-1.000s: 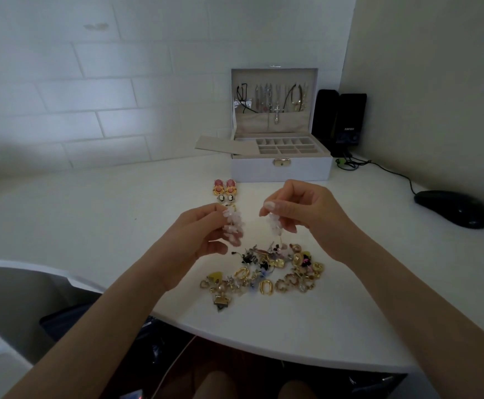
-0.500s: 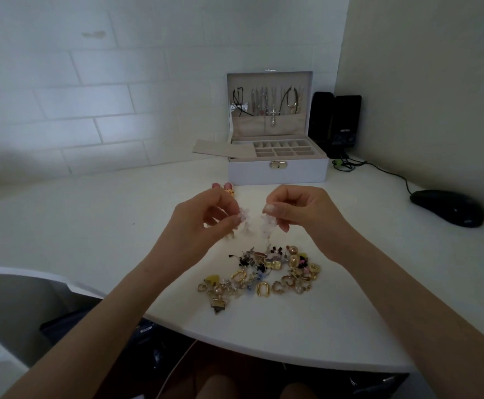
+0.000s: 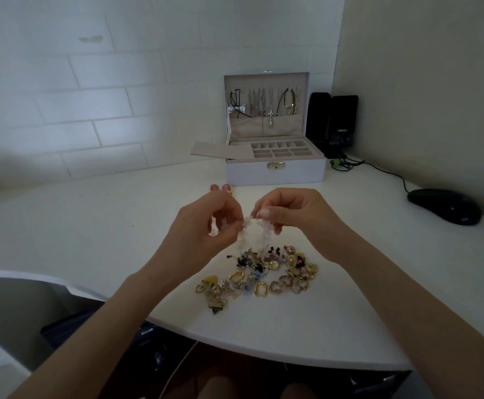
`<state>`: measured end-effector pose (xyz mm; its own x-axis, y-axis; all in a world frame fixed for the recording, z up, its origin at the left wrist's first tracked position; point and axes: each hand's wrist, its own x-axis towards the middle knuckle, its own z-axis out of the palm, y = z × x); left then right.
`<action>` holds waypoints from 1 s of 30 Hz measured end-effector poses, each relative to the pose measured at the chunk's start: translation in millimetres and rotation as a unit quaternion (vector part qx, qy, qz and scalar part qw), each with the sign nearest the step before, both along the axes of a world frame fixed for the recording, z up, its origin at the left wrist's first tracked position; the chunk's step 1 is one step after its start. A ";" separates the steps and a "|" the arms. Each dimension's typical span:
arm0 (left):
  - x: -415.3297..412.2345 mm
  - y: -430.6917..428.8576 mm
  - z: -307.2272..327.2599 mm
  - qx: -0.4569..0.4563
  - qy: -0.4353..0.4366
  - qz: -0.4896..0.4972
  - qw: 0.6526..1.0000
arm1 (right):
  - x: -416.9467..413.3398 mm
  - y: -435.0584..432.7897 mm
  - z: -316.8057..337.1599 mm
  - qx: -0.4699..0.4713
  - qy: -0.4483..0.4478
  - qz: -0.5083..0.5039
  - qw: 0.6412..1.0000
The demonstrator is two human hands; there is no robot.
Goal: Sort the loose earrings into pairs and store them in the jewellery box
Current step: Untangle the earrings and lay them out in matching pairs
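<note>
My left hand [image 3: 206,228] pinches a pale pink cluster earring [image 3: 245,230], and my right hand [image 3: 292,217] pinches its twin [image 3: 264,230]. The two earrings hang almost touching, above a heap of loose earrings [image 3: 259,277] in gold, black and mixed colours on the white desk [image 3: 91,234]. The white jewellery box [image 3: 275,174] stands open behind my hands, its beige compartments showing and necklaces hanging in the lid. A pink pair of earrings [image 3: 220,188] lies on the desk behind my left hand, partly hidden.
A beige insert [image 3: 217,149] sticks out of the box's left side. Two black speakers [image 3: 334,122] stand right of the box with cables. A black mouse [image 3: 445,205] sits at the far right. The desk's curved front edge runs below the heap.
Both hands have come closer together and risen slightly, bringing the two pale pink earrings side by side.
</note>
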<state>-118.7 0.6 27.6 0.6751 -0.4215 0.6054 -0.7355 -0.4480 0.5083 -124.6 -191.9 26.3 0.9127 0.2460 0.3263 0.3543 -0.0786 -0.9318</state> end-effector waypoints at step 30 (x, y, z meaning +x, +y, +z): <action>-3.8 -4.6 10.5 -0.259 0.237 -0.097 0.931 | 2.6 -0.3 -3.6 0.016 0.007 0.069 0.997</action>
<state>-122.5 -4.0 38.1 0.8602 -0.2975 0.4141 -0.4144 0.0654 0.9078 -122.0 -192.2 22.7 0.8753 0.3603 0.3227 0.3461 -0.0006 -0.9382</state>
